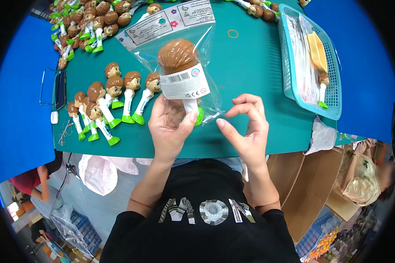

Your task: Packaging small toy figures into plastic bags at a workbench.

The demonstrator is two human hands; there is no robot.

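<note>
My left hand [167, 131] is closed round the lower part of a toy figure [178, 55] in a clear plastic bag. The figure stands upright with its back toward me, showing brown moulded hair, a white body and a green foot. A white label [185, 83] with a barcode wraps across its neck area. At the top, the bag has a printed header card [173, 24] with a round hole. My right hand [252, 125] is beside the bag's lower right corner, fingers curved and thumb apart, with nothing visible between them.
Several unbagged toy figures [114, 87] stand on the green table [250, 74] at left, with a large heap [90, 22] behind. A rubber band [232, 33] lies farther back. At right is a turquoise basket [289, 74] holding plastic bags, a yellow piece [317, 51] and one figure.
</note>
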